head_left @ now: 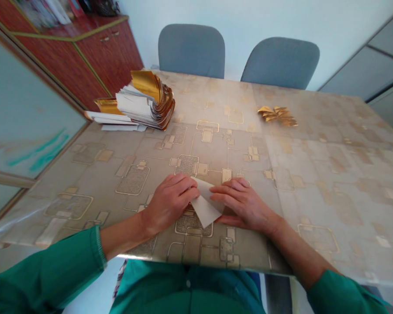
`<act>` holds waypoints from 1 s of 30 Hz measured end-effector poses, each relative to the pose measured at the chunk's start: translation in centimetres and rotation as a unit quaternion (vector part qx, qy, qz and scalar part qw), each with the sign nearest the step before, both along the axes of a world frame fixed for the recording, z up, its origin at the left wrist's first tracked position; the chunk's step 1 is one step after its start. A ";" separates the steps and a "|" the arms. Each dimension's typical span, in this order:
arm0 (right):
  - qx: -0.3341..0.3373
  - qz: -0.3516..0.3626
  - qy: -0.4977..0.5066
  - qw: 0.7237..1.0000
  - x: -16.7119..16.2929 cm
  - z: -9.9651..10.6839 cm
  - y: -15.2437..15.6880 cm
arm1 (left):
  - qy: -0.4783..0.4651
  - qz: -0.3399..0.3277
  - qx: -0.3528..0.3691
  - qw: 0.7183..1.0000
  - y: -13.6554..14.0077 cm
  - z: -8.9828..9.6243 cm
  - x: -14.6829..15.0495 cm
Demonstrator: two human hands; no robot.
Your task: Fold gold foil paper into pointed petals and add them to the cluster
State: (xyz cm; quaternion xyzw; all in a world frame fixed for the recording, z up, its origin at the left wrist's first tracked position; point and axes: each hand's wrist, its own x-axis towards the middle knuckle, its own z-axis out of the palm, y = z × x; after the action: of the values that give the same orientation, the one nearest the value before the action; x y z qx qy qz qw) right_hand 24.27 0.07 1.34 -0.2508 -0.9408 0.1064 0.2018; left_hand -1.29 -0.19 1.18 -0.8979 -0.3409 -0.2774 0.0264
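A small sheet of paper (pixel 205 210), pale side up and folded, lies between my hands near the front of the table. My left hand (pixel 172 199) is closed with its fingers and thumb pinching the paper's left edge. From the other side, my right hand (pixel 244 204) grips the paper's right part, fingers on top and thumb low near its lower corner. My fingers cover part of both edges.
A thick stack of gold-and-white paper sheets (pixel 144 104) lies at the back left, bent upward. Folded gold paper pieces (pixel 277 116) rest at the back right. The patterned tablecloth (pixel 196 148) covers the table; two grey chairs (pixel 191 50) stand behind.
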 end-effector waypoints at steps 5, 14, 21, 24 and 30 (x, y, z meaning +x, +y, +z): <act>-0.039 -0.017 -0.022 0.999 1.1 -0.3 0.9 | -0.051 -0.058 0.035 0.996 -0.7 -0.1 -1.4; -0.062 -0.023 -0.005 0.998 1.5 -0.7 1.6 | 0.014 -0.066 0.011 0.998 -1.8 -0.7 -3.2; -0.044 -0.047 0.035 0.997 1.5 -1.6 2.1 | 0.026 -0.086 -0.001 0.996 -2.2 -0.7 -3.6; -0.033 -0.056 0.031 0.997 1.4 -1.7 2.1 | 0.020 -0.110 -0.010 0.994 -2.1 -0.9 -3.4; -0.025 -0.057 0.021 0.998 1.3 -1.6 2.0 | 0.024 -0.129 0.002 0.991 -2.1 -1.2 -2.7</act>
State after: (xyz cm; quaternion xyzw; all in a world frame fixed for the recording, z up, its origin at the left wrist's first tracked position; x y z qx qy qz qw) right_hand 25.53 2.08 -0.23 -0.3071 -0.9175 0.1232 0.2205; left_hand -4.01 -2.30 -0.07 -0.9407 -0.2213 -0.2571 0.0002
